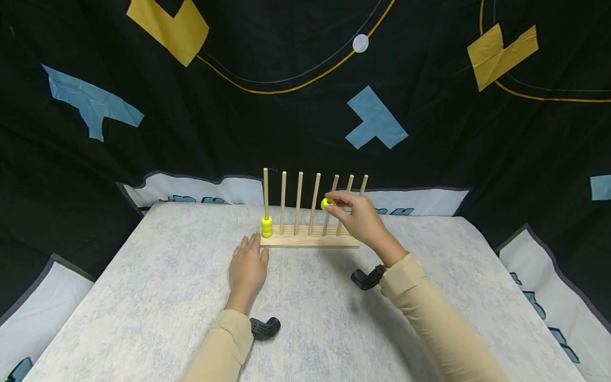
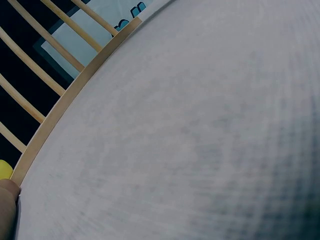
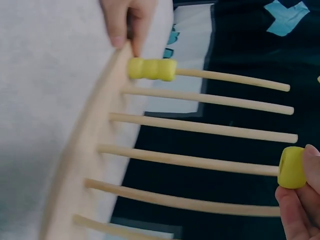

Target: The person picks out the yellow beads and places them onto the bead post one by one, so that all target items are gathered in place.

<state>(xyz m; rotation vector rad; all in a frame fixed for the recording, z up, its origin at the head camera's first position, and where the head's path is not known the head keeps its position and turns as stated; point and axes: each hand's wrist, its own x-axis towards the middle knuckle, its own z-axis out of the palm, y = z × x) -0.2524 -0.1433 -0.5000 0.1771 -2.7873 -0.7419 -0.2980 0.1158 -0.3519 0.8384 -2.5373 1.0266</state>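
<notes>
A wooden rack has a long base with several upright pegs in a row. Three yellow beads are stacked on its leftmost peg. My right hand pinches another yellow bead between thumb and fingertips, high up among the pegs right of the middle. In the right wrist view that bead overlaps the tip of a peg, its hole turned toward the pegs. My left hand rests on the table at the rack's left end, fingers fairly straight, thumb and a finger touching the base's corner.
A pale mottled cloth covers the table. Behind it hangs a dark curtain with blue and yellow shapes. Small green and yellow bits peek out behind my right sleeve, mostly hidden. Black wrist mounts stick out from both wrists.
</notes>
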